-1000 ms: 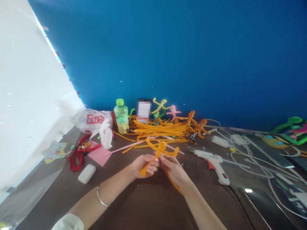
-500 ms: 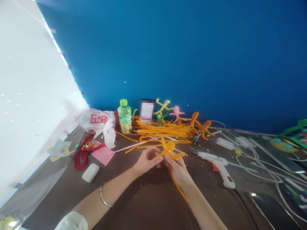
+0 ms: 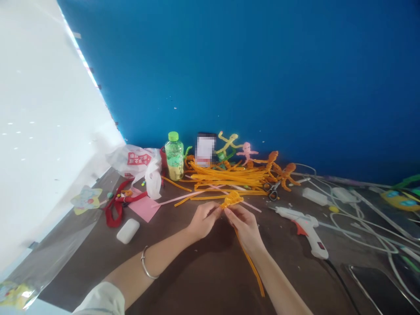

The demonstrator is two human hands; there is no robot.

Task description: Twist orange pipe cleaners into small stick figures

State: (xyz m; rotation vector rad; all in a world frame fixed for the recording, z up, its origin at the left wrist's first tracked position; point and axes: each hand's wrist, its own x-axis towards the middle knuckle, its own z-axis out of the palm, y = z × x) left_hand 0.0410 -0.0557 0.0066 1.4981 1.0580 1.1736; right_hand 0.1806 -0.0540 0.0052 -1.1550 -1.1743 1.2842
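My left hand (image 3: 204,219) and my right hand (image 3: 245,226) meet over the table, both closed in a pinch on an orange pipe-cleaner figure (image 3: 232,199). The fingertips grip its near end, and its twisted body shows above them. From under my right hand a long orange pipe-cleaner strand (image 3: 250,258) hangs toward me. Just beyond the hands lies a pile of orange pipe cleaners (image 3: 229,177). Pink strips (image 3: 179,199) are mixed in with it.
Scissors (image 3: 271,191) lie at the pile's right end, near finished orange figures (image 3: 288,176). A glue gun (image 3: 306,227), white cables (image 3: 361,218) and a phone (image 3: 377,288) occupy the right. Leftward are a bottle (image 3: 174,157), plastic bag (image 3: 138,159), pink paper (image 3: 144,208) and white case (image 3: 127,231).
The figure has turned in my hands, so its spread limbs no longer stick out to the right. My left fingers have closed in on it. The hanging strand's lower end now shows.
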